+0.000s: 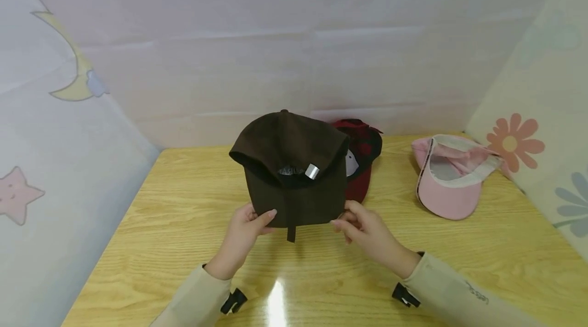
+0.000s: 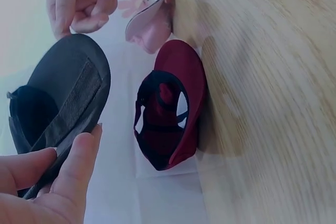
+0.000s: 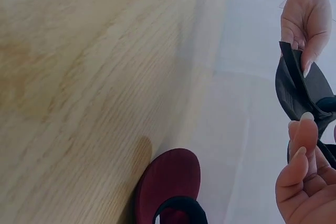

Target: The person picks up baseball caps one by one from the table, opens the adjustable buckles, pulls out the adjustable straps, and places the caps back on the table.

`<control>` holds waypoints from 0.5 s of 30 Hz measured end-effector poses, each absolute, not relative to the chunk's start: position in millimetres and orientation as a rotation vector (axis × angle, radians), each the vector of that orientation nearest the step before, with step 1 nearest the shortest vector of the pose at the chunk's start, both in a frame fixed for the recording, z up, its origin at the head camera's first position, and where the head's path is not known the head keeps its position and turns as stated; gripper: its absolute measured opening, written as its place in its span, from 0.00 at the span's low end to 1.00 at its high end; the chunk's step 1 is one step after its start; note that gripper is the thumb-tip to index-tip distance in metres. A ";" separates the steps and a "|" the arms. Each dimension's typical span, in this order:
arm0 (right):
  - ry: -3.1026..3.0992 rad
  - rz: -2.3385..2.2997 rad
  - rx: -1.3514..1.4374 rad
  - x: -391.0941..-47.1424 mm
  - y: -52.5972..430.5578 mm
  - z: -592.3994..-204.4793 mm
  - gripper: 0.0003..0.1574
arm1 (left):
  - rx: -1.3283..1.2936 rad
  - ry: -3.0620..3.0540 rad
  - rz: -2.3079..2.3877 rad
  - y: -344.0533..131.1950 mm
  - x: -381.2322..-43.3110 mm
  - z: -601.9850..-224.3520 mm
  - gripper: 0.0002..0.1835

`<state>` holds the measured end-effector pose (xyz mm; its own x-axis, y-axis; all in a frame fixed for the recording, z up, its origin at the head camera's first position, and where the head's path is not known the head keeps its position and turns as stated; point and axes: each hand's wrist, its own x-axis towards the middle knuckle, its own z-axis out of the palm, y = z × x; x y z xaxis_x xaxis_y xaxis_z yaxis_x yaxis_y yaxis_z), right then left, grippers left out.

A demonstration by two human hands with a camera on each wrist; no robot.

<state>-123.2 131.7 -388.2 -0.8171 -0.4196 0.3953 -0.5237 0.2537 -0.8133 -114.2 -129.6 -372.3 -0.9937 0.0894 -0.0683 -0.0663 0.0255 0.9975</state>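
A dark baseball cap (image 1: pixel 289 143) is held up above the table, crown at the top and brim toward me. A silver buckle (image 1: pixel 312 171) shows at its opening, and a narrow strap (image 1: pixel 291 234) hangs past the brim's edge. My left hand (image 1: pixel 245 227) pinches the brim's left corner, thumb on the near face and fingers behind. At the opposite corner, my right hand (image 1: pixel 365 232) holds the brim's edge with bent fingers. From the left wrist, the right hand (image 2: pixel 81 3) meets the tip of the brim (image 2: pixel 79 72).
A red and black cap (image 1: pixel 365 153) lies behind the dark one, partly hidden by it. Farther right sits a pink cap (image 1: pixel 452 199), its inside facing up. The wooden table (image 1: pixel 184 189) meets pale patterned sheets (image 1: pixel 275 72) at the back and sides.
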 end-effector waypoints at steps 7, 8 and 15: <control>-2.456 1.628 0.871 -123.7 139.4 -389.4 0.12 | -0.068 2.177 2.141 -134.1 -115.4 -376.4 0.11; -2.456 1.620 0.871 -123.8 140.4 -389.9 0.11 | -0.076 2.177 2.145 -134.6 -115.7 -377.0 0.11; -2.457 1.583 0.854 -122.7 149.0 -392.1 0.09 | -0.120 2.202 2.156 -137.7 -115.9 -378.6 0.10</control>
<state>-122.7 149.0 -392.1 -0.8385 -0.4013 0.3687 -0.5016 0.3039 -0.8100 -115.9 -137.7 -378.6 -0.9954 -0.0154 -0.0950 -0.0953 0.0203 0.9952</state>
